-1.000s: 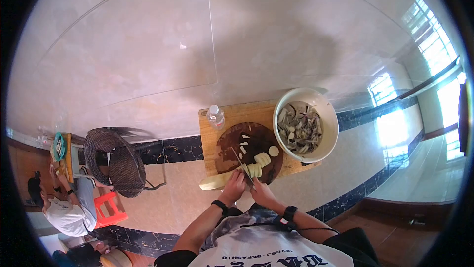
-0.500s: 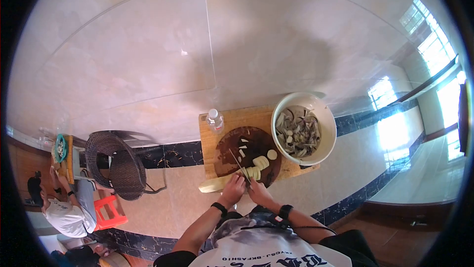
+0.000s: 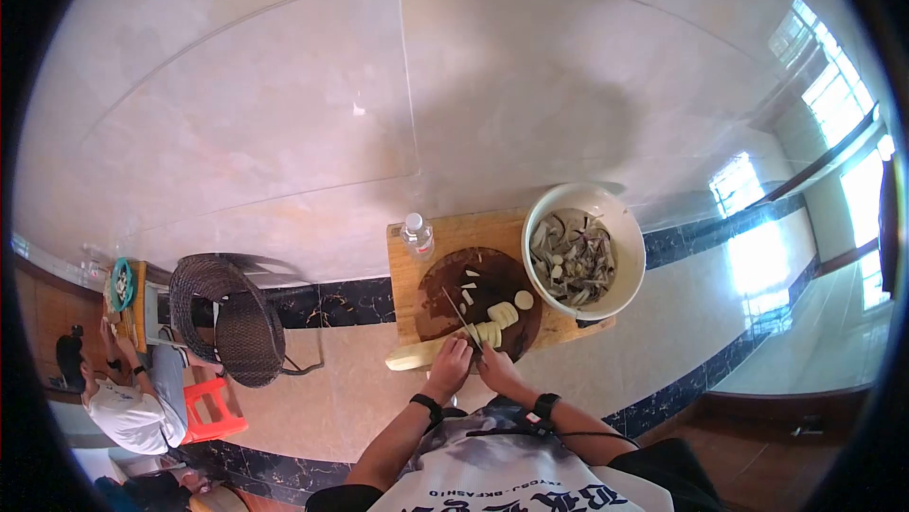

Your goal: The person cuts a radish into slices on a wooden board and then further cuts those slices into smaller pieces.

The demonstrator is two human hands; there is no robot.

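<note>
Little has changed since a second ago: both hands sit at the same near edge of the board, the blade has only crept a touch along the vegetable, and the whole scene rides slightly lower in the frame. Just below centre lies the vegetable (image 3: 412, 355), long and pale, its axis running from lower left up to the right, with the uncut end hanging off the board (image 3: 436, 308) and the cut end on it. On its middle rests the left hand (image 3: 452, 358), fingers curled down and pinning it. Just right of that, almost touching, the right hand (image 3: 496, 370) is closed around the handle of a knife (image 3: 461, 313), whose blade slants up and left across the vegetable's axis, right at the left fingertips. So the cut end lies to the right of the left hand, under the blade, and the left hand is the nearer one to the uncut length. Beyond the blade, cut slices (image 3: 502, 315) lie piled on the dark round board, a few scraps further up. A small wooden table (image 3: 402, 266) carries the board, with a bottle (image 3: 417, 234) at its upper left corner and a white bowl (image 3: 632, 275) of peelings at right. Off at lower left stand a wicker chair (image 3: 232, 318) and a red stool (image 3: 213, 408), with another person (image 3: 123, 413) seated beside them
</note>
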